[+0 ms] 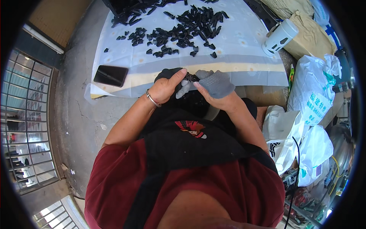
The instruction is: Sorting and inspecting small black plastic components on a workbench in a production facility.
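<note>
Black phone (110, 75) flat at desk (244, 57) near-left corner. Left hand (164, 88), bare, thumb extended, grasps dark glove (167, 72) just off desk near edge. Small black part (191, 78) pinched between both hands. Right hand (216, 89), in grey glove, grips part's right end. Black parts pile (183, 26) at desk far side; white cup (279, 37) at right edge.

A black phone (110, 75) and white cup (279, 37) rest on the table (244, 65).
</note>
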Demonstrator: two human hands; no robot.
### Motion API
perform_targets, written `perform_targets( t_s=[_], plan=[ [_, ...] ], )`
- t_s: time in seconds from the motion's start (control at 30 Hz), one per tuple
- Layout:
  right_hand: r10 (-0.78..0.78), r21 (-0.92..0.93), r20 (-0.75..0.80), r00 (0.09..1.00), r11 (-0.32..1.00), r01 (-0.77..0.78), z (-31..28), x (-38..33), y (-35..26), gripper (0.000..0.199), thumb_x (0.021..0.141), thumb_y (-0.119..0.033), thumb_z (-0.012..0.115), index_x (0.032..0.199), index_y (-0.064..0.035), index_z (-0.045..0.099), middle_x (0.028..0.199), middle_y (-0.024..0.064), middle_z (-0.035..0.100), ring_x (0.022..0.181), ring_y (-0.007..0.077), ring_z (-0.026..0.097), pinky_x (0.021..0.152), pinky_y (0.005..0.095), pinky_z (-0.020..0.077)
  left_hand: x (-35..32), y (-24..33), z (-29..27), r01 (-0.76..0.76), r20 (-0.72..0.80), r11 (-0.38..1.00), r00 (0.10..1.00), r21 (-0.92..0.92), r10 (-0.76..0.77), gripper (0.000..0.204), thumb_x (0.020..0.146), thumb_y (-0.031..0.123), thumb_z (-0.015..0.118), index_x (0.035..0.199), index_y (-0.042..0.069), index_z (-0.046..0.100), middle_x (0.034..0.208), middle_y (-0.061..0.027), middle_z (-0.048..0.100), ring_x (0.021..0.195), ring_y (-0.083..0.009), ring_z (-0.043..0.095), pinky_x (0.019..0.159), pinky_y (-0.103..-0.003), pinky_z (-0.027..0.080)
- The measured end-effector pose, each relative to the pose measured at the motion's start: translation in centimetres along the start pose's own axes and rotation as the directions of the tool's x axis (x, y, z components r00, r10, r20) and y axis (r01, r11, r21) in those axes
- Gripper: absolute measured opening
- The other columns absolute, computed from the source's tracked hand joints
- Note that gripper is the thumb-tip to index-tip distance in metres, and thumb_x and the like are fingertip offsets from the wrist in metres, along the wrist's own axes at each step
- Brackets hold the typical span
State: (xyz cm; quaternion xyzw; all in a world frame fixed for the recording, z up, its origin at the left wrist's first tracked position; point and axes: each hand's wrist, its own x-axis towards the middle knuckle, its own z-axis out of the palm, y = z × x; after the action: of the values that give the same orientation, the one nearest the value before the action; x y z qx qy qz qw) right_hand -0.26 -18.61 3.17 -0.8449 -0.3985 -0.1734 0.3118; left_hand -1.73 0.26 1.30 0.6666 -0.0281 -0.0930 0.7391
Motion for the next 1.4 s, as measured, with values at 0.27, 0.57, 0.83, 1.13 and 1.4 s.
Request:
perform_targets(
  t_s=[0.27, 0.57, 0.83, 1.13, 1.4],
  plan=[
    [0.011, -0.049, 0.048, 0.999, 0.999, -0.008, -0.9, 0.4, -0.5, 0.023, 0.08, -0.025, 0.057, 0.087, -0.0032, 0.059, 0.078, 0.012, 0.058, 0.073, 0.0309, 0.054, 0.065, 0.0395, 0.0427, -0.2, 0.8, 0.1, -0.078, 0.03, 0.929, 0.997, 0.362, 0.072, 0.042, 0.091, 0.036, 0.04, 0.08, 0.0, 0.059, 0.066, -0.0031, 0.057, 0.058, -0.0106, 0.049, 0.056, -0.026, 0.041],
    [0.063, -0.101, 0.063, 0.996, 0.993, -0.056, -1.0, 0.3, -0.1, 0.021, 0.078, -0.024, 0.059, 0.087, -0.0052, 0.058, 0.08, 0.0105, 0.057, 0.076, 0.029, 0.054, 0.066, 0.0383, 0.0422, 0.4, 1.8, 0.1, -0.201, 0.068, 0.87, 0.979, 0.45, 0.191, 0.046, 0.092, 0.039, 0.034, 0.082, 0.0, 0.059, 0.061, -0.0069, 0.055, 0.056, -0.0164, 0.052, 0.056, -0.03, 0.043],
    [-0.083, -0.315, -0.018, 0.996, 0.946, 0.073, 1.2, -0.2, 0.1, 0.013, 0.078, -0.021, 0.055, 0.078, -0.0087, 0.057, 0.071, 0.0098, 0.056, 0.067, 0.0274, 0.055, 0.054, 0.04, 0.0413, 0.9, 2.4, 0.9, -0.187, 0.181, 0.74, 0.979, 0.646, 0.09, 0.041, 0.092, 0.032, 0.032, 0.09, 0.001, 0.058, 0.077, -0.0191, 0.059, 0.073, -0.0363, 0.055, 0.067, -0.038, 0.044],
    [0.166, 0.002, 0.251, 0.954, 0.985, -0.173, 2.5, -0.5, 0.7, 0.024, 0.082, -0.026, 0.053, 0.089, -0.0035, 0.059, 0.086, 0.0137, 0.059, 0.081, 0.0317, 0.055, 0.072, 0.0415, 0.0433, 2.2, 0.2, -0.6, -0.367, 0.391, 0.321, 0.92, 0.873, -0.011, 0.029, 0.089, 0.025, 0.037, 0.087, 0.003, 0.056, 0.077, -0.0181, 0.058, 0.071, -0.0347, 0.057, 0.066, -0.039, 0.045],
    [0.476, -0.555, 0.112, 0.872, 0.758, -0.342, 0.0, 3.3, 10.8, 0.018, 0.075, -0.012, 0.052, 0.09, -0.004, 0.059, 0.095, 0.0144, 0.059, 0.087, 0.0319, 0.056, 0.076, 0.0417, 0.0445, 5.7, -2.4, -4.4, -0.08, -0.02, 0.144, 0.808, 0.986, 0.589, 0.033, 0.077, 0.032, 0.056, 0.099, 0.007, 0.057, 0.097, -0.0147, 0.058, 0.088, -0.0294, 0.057, 0.073, -0.039, 0.046]
  ],
)
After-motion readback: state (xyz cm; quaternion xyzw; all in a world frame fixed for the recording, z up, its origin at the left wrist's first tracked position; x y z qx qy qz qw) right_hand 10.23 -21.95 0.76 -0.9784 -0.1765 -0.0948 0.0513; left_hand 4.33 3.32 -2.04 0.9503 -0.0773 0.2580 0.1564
